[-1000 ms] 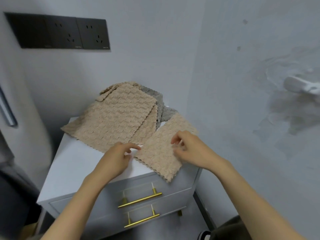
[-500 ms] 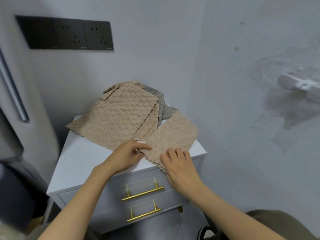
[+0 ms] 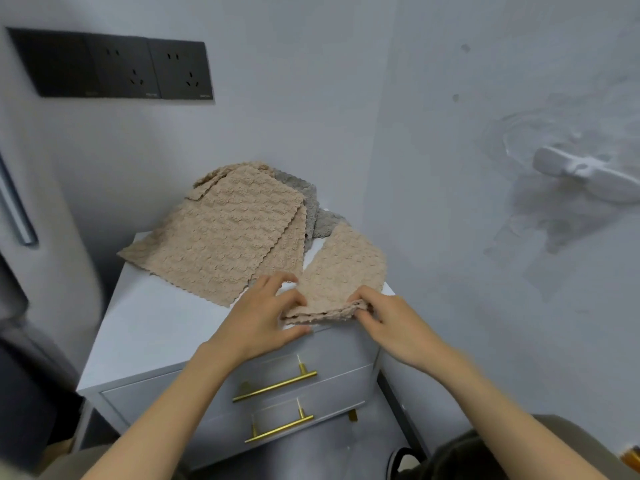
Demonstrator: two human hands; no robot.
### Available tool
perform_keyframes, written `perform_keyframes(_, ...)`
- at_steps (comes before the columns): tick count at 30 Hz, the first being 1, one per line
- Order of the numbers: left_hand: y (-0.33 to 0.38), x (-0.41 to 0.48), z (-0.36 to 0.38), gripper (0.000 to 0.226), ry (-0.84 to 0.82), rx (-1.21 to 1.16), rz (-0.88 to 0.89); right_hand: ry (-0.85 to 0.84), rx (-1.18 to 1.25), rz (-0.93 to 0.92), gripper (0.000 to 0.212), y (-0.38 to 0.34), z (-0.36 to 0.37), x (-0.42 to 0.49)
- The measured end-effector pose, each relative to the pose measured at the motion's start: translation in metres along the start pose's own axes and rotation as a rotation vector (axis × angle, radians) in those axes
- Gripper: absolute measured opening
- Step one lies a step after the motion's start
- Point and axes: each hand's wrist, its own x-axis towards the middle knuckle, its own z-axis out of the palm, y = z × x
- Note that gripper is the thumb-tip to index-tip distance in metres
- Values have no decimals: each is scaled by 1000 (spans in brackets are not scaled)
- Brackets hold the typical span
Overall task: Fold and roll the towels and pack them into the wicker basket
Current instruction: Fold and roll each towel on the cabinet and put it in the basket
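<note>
Now, spare towels: lying fanned in a loose beige pile at the back left of the cabinet top, with a grey towel peeking out behind. They are probably sitting back there so that the front edge is serving as the work spot.
Left hand: grasping the near left end of the small beige towel, fingers curling over the doubled edge and thumb tucking beneath, seemingly squaring up the layers.
Small beige towel: lying at the front right corner of the cabinet top, between the two hands. It is showing a bumpy, waffled pile and scalloped edges. Its near edge is stacking in at least two layers, so a fold is looking under way rather than a roll.
Right hand: pinching the near right end of that same layered edge, likely aligning the layers against the left hand's hold.
Wicker basket: not showing anywhere in view, so packing is looking a long way off.
</note>
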Motion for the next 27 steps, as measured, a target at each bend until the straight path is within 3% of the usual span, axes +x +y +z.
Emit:
perform_keyframes(5, 9, 6, 6, 29, 32, -4, 71, -13, 4, 86, 15, 16, -17, -4)
perform_keyframes(10, 19, 11, 3, 21, -9, -222, -78, -13, -10, 170, 20, 32, -28, -7)
perform_keyframes(15, 28, 22, 8, 42, 2, -380, -233, 36, 17, 309, 21, 42, -26, 0)
perform_keyframes(19, 23, 29, 21, 55, 58, -304, -325, 91, 35, 414, 15, 47, -19, 6)
perform_keyframes(24, 25, 32, 26, 37, 26, -159, -418, 118, 22, 494, 5, 52, -9, 10)
perform_keyframes(27, 25, 33, 26, 25, 116, -164, -364, 152, 7, 482, 9, 52, -4, 10)
